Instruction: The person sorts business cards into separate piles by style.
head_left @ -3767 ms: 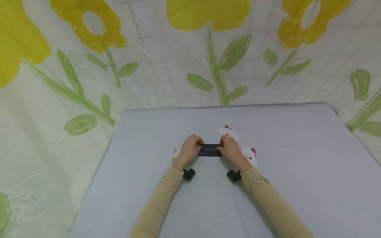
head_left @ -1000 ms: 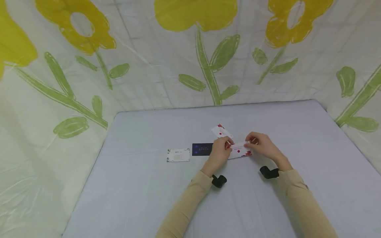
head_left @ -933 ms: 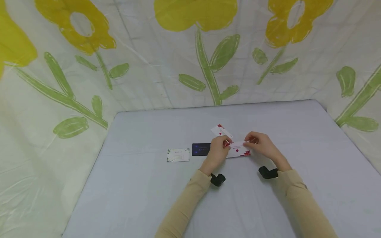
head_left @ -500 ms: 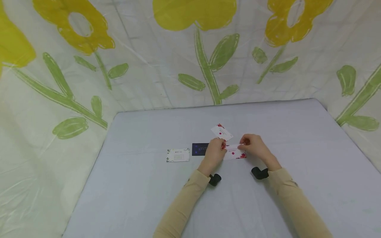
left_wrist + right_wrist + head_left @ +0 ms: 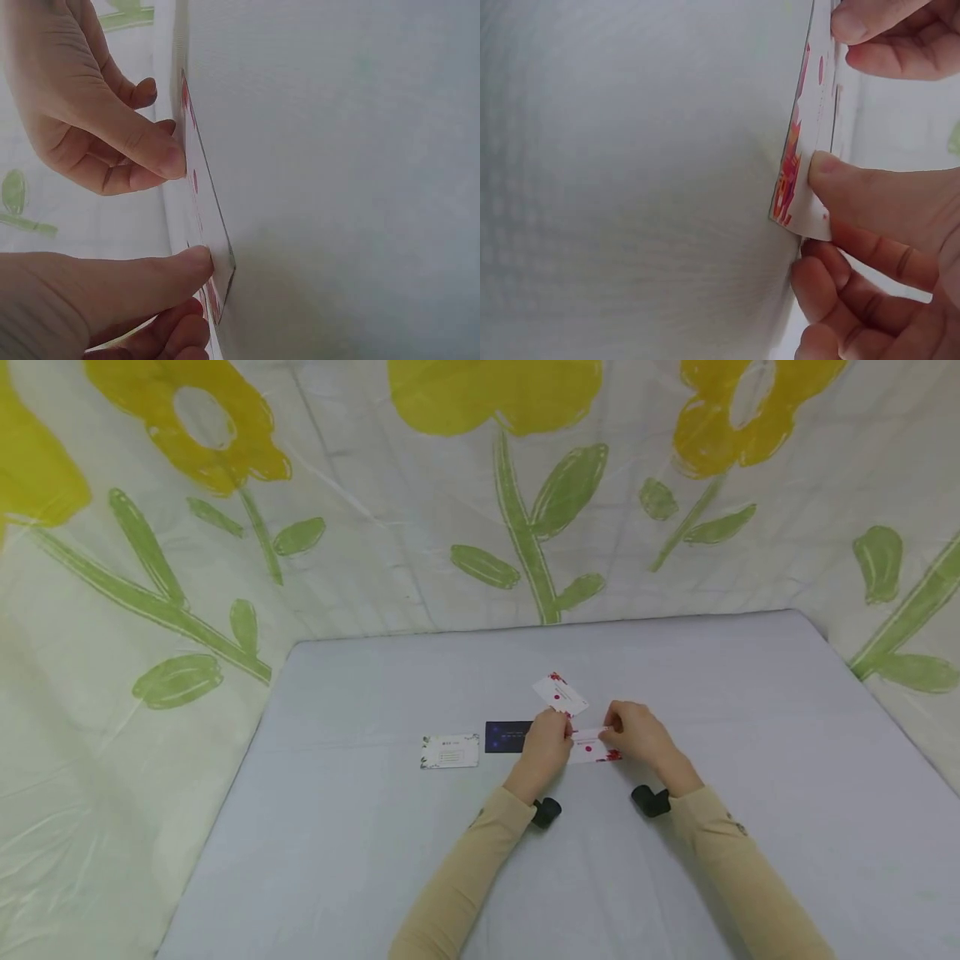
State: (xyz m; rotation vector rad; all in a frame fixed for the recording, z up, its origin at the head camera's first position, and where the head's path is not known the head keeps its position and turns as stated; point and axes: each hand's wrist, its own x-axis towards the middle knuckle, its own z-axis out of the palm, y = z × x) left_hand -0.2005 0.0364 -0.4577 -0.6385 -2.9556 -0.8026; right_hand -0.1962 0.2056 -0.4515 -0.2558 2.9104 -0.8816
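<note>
Between my two hands lies a white card with red flowers and a red dot [image 5: 592, 748]. My left hand [image 5: 546, 747] pinches its left end, the thumb [image 5: 169, 274] on the printed face and fingers curled behind. At the opposite end my right hand [image 5: 639, 737] pinches the card, its thumb [image 5: 855, 180] pressing the face near the red flowers. In both wrist views the card is seen nearly edge-on, at or just above the table. A dark blue card [image 5: 506, 737] lies to the left, its right end hidden by my left hand.
Farther left is a white card with green leaves [image 5: 449, 752]. Behind my hands another white card with red flowers [image 5: 562, 693] lies at an angle. All rest on a pale cloth-covered table [image 5: 360, 827], with a flower-patterned curtain [image 5: 375, 543] behind it.
Both hands have left the dark blue card, which now lies flat, and hold the red-flowered card instead. Over the last second they have shifted that card slightly left and lowered it.
</note>
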